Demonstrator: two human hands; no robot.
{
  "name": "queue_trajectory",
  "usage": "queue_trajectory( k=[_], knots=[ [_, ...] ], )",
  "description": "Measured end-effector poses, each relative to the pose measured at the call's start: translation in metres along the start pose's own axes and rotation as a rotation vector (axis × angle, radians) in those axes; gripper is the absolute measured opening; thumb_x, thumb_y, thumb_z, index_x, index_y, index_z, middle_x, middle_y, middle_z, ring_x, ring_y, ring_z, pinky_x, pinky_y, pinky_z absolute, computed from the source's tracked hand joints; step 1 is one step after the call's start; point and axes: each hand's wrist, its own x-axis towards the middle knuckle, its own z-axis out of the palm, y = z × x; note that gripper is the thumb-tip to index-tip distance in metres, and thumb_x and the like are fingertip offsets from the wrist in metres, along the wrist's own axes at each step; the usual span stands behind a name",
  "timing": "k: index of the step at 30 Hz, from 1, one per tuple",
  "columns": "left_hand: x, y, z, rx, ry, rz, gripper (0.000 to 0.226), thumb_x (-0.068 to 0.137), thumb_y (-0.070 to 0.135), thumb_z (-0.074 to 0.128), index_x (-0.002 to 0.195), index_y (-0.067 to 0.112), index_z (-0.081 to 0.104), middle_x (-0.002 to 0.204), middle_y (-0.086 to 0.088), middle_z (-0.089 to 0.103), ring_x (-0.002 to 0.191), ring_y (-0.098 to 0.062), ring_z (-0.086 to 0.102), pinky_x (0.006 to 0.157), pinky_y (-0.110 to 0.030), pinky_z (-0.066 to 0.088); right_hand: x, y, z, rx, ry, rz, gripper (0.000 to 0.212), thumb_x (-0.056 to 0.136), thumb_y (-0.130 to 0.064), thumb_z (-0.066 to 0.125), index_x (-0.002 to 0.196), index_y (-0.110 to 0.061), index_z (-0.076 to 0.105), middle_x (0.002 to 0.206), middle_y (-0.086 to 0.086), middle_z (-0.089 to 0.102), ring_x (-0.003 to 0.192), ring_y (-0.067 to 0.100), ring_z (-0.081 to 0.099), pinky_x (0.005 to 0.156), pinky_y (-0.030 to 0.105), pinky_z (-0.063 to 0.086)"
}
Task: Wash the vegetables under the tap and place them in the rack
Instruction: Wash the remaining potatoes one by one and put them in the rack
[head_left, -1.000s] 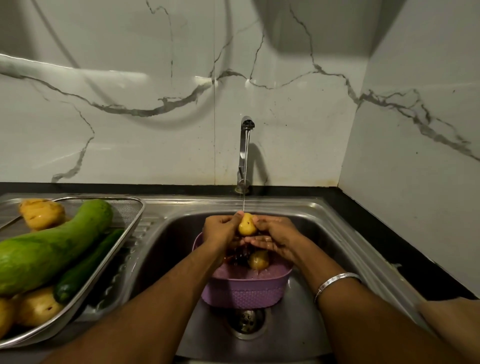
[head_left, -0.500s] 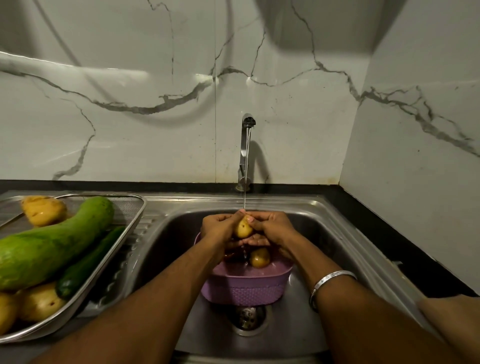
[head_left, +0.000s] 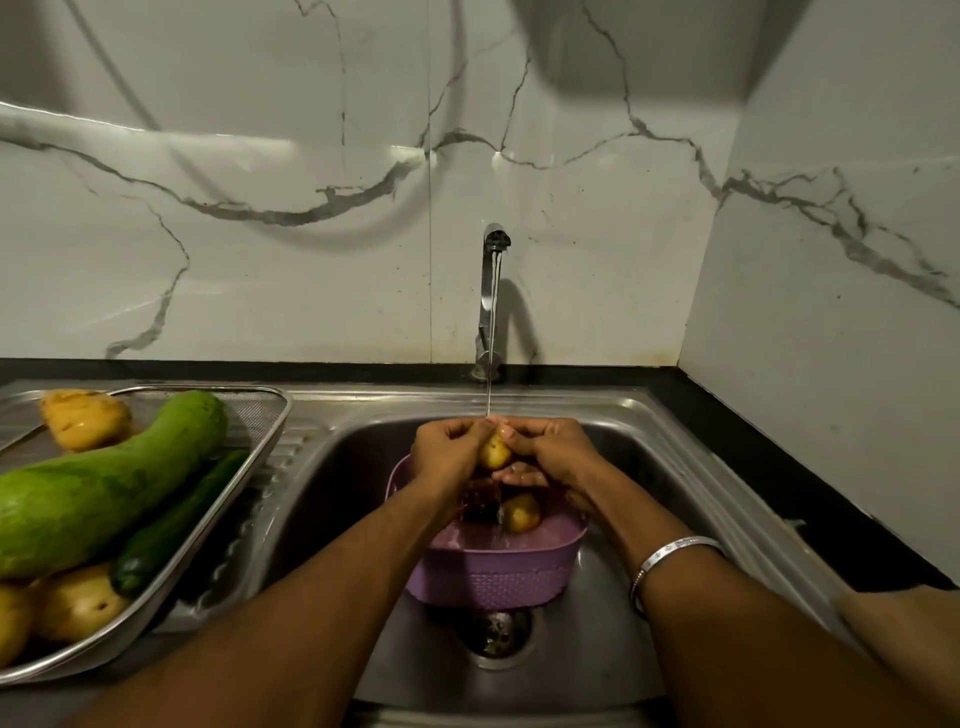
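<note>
The left hand and the right hand curl their fingers round a small yellow potato, gripping it between them directly under the thin stream of water falling from the tap. A silver bangle sits on the right wrist. Just below the hands a purple basket stands in the steel sink, above the drain, and holds another potato beside something dark that cannot be made out. To the left, on the draining board, a metal mesh rack carries a large pale green gourd, a dark green cucumber lying against it, and several more potatoes. Behind the sink rises a white marble-patterned wall.
</note>
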Motion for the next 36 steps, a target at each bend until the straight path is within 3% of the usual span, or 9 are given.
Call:
queue_trajectory(
  k=[4,8,13,17,22,25,28,32,36],
  knots=[
    [0.002,0.001,-0.001,-0.048,0.098,-0.057,0.021,0.092,0.032,0.073,0.102,0.014,0.077,0.098,-0.012,0.074,0.088,-0.028,0.073,0.063,-0.041,0.064,0.003,0.003,0.004,-0.029,-0.034,-0.039,0.032,0.097,-0.009,0.065,0.128,-0.014,0.069,0.089,0.023,0.077,0.072,0.031,0.077,0.068,0.030,0.064],
    [-0.003,0.011,-0.002,-0.146,0.044,-0.161,0.019,0.100,0.028,0.063,0.097,0.011,0.072,0.082,-0.014,0.070,0.066,-0.025,0.068,0.046,-0.028,0.057,0.005,0.005,0.001,0.002,-0.014,-0.028,0.030,0.098,-0.009,0.065,0.128,-0.012,0.068,0.082,0.022,0.076,0.063,0.026,0.075,0.063,0.029,0.064],
    [-0.004,0.013,-0.006,-0.116,-0.090,-0.183,0.020,0.101,0.020,0.060,0.115,0.011,0.071,0.098,-0.017,0.073,0.075,-0.027,0.071,0.054,-0.030,0.061,0.000,0.002,-0.004,0.046,0.022,-0.013,0.025,0.097,-0.007,0.064,0.121,-0.014,0.070,0.088,0.022,0.076,0.066,0.028,0.074,0.060,0.027,0.063],
    [-0.004,0.013,-0.005,-0.121,0.029,-0.176,0.012,0.093,0.023,0.072,0.098,0.012,0.074,0.091,-0.015,0.073,0.073,-0.028,0.071,0.057,-0.033,0.060,0.001,0.003,-0.001,0.004,-0.020,-0.029,0.032,0.095,-0.006,0.067,0.126,-0.013,0.069,0.092,0.024,0.076,0.077,0.034,0.076,0.064,0.030,0.064],
    [-0.005,0.020,-0.006,-0.185,0.099,-0.220,0.024,0.090,0.032,0.076,0.091,0.009,0.072,0.078,-0.013,0.069,0.065,-0.025,0.067,0.057,-0.034,0.058,0.004,0.005,0.003,-0.025,-0.051,-0.045,0.031,0.095,-0.007,0.068,0.124,-0.016,0.071,0.092,0.022,0.077,0.087,0.039,0.076,0.073,0.036,0.064],
    [-0.003,0.020,-0.008,-0.196,0.020,-0.232,0.023,0.096,0.031,0.068,0.101,0.009,0.072,0.088,-0.014,0.072,0.071,-0.025,0.069,0.056,-0.031,0.060,0.007,0.006,0.001,0.033,-0.006,-0.050,0.028,0.095,-0.008,0.068,0.122,-0.016,0.072,0.085,0.014,0.078,0.069,0.025,0.075,0.067,0.033,0.065],
    [-0.002,0.022,-0.009,-0.266,-0.142,-0.271,0.023,0.101,0.020,0.060,0.119,0.010,0.070,0.117,-0.024,0.070,0.082,-0.026,0.070,0.062,-0.029,0.063,0.007,0.004,-0.005,0.146,0.053,-0.024,0.021,0.098,-0.010,0.065,0.117,-0.018,0.071,0.070,0.012,0.073,0.055,0.016,0.069,0.064,0.031,0.064],
    [0.001,0.025,-0.015,-0.341,-0.268,-0.288,0.027,0.102,0.009,0.054,0.126,0.008,0.067,0.120,-0.022,0.068,0.099,-0.029,0.069,0.080,-0.035,0.061,0.005,0.000,-0.010,0.241,0.050,0.017,0.018,0.099,-0.010,0.063,0.114,-0.016,0.071,0.081,0.016,0.073,0.056,0.016,0.069,0.060,0.030,0.064],
    [0.007,0.021,-0.015,-0.306,-0.120,-0.342,0.021,0.097,0.019,0.066,0.115,0.010,0.072,0.112,-0.021,0.070,0.088,-0.031,0.070,0.060,-0.032,0.063,0.003,0.002,-0.007,0.221,-0.008,0.032,0.021,0.096,-0.008,0.065,0.115,-0.016,0.071,0.096,0.023,0.075,0.067,0.025,0.075,0.062,0.030,0.064]
  ],
)
